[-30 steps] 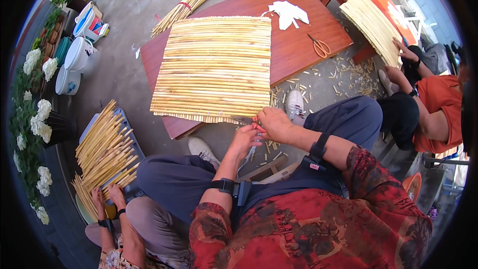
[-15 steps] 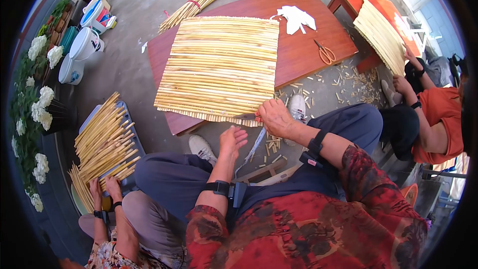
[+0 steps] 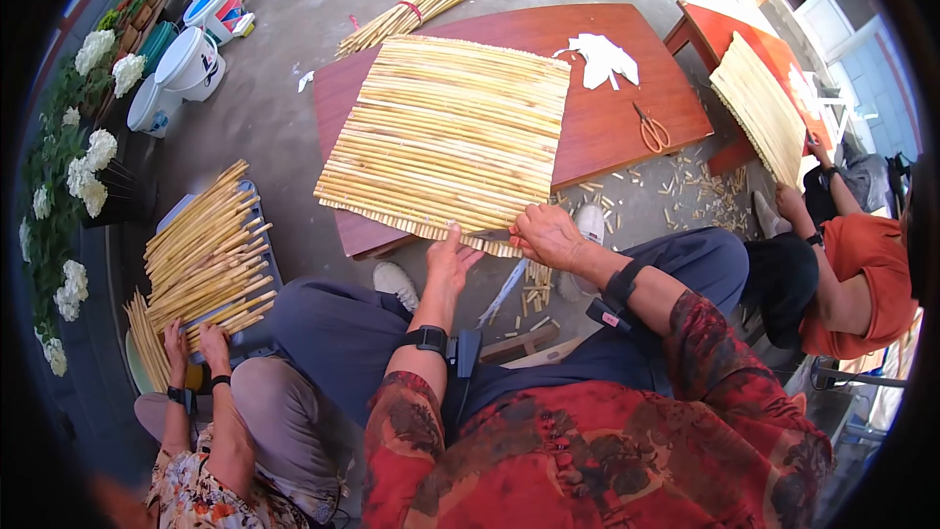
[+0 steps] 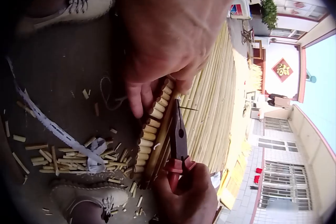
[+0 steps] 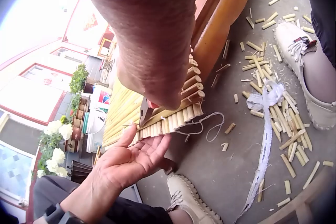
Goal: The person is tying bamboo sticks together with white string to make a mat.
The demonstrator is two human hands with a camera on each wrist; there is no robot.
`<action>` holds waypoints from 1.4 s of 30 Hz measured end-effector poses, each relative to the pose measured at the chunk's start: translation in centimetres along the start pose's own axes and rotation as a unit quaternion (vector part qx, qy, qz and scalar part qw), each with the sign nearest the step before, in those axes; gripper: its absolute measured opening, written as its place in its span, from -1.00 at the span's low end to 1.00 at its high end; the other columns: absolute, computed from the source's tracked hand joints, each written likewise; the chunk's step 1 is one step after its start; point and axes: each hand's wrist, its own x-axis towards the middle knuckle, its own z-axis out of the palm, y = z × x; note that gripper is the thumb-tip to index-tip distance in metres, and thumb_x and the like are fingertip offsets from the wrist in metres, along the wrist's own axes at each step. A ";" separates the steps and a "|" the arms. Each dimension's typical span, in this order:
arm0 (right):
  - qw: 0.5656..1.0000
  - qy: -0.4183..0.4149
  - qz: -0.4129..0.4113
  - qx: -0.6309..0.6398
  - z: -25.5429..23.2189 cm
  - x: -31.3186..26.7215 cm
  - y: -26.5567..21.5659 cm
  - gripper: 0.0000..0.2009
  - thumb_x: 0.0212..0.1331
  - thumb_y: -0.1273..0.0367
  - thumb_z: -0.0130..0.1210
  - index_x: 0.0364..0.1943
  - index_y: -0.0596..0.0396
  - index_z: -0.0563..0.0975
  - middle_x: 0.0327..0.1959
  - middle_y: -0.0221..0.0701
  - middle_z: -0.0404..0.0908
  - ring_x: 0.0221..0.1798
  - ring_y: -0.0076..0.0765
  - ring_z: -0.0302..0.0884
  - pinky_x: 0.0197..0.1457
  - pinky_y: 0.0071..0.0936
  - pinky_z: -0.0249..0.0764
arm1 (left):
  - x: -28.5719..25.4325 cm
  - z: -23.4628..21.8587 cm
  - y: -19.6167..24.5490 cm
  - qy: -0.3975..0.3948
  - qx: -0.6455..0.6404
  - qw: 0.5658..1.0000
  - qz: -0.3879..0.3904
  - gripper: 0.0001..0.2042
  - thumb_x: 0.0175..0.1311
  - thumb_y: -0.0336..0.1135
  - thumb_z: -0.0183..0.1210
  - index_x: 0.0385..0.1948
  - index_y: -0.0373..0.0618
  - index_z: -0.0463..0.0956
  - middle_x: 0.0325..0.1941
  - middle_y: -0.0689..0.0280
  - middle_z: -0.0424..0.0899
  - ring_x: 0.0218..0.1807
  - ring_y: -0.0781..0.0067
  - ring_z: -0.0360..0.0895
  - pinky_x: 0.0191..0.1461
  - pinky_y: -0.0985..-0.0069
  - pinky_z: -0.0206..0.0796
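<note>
A mat of straw-coloured reed sticks (image 3: 450,127) lies on the low red-brown table, its near edge overhanging. At that edge my left hand (image 3: 450,260) pinches the mat, thumb on top and fingers underneath. My right hand (image 3: 550,237) grips red-handled pliers (image 4: 179,137) just to the right. Their dark jaws lie over the sticks along the border and point toward my left thumb. By the tip shows a thin, dark, needle-like piece (image 4: 188,109). A loose white thread (image 5: 211,129) hangs from the edge, next to the short stick ends.
On the table (image 3: 597,157) lie orange-handled scissors (image 3: 652,130) and a white cloth (image 3: 601,60). Behind it is a tied reed bundle (image 3: 416,8). Stick offcuts (image 3: 700,186) litter the floor. People sit left, by loose reeds (image 3: 211,255), and right, at another mat (image 3: 759,103).
My left hand was at the pliers, then came away, palm showing, and now grips the mat's edge. The right hand keeps the pliers, their jaws now along the border. The head view has turned slightly.
</note>
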 end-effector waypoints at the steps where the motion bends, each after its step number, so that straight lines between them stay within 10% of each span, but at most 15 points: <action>1: 1.000 -0.001 -0.005 -0.002 -0.2 0.0 0.0 -0.78 -0.15 0.26 0.12 -0.51 0.07 0.39 -0.53 -0.31 0.36 -0.43 -0.21 0.37 -0.37 -0.35 0.33 | 0.0 0.0 -0.1 0.000 -0.005 1.000 0.003 -0.61 0.11 -0.20 0.09 -0.14 -0.30 0.28 -0.17 0.04 0.42 -0.09 0.10 0.40 -0.12 0.13 0.36; 12: 0.995 0.070 -0.034 0.060 -4.1 0.1 -3.4 -0.78 -0.18 0.28 0.14 -0.47 0.04 0.40 -0.55 -0.33 0.36 -0.42 -0.22 0.42 -0.41 -0.36 0.38 | -0.6 1.0 0.0 0.027 0.033 0.995 0.088 -0.71 0.17 -0.31 0.00 -0.21 -0.37 0.30 -0.33 0.09 0.48 -0.45 0.24 0.53 -0.49 0.41 0.48; 16: 0.991 0.099 0.085 0.024 -5.2 1.6 -3.1 -0.78 -0.18 0.28 0.13 -0.46 0.03 0.39 -0.51 -0.30 0.39 -0.39 -0.20 0.42 -0.38 -0.32 0.38 | -0.7 1.0 0.2 0.039 0.032 0.994 0.101 -0.71 0.16 -0.30 0.01 -0.21 -0.36 0.31 -0.32 0.07 0.48 -0.44 0.22 0.54 -0.54 0.45 0.47; 42: 0.993 -0.032 0.103 0.051 -1.5 -1.0 -0.5 -0.77 -0.23 0.23 0.11 -0.49 0.04 0.43 -0.49 -0.22 0.38 -0.38 -0.11 0.40 -0.33 -0.26 0.34 | -0.6 -0.4 0.1 0.006 0.049 0.998 0.031 -0.71 0.23 -0.25 -0.10 -0.15 -0.30 0.27 -0.22 0.10 0.46 -0.24 0.18 0.50 -0.25 0.32 0.41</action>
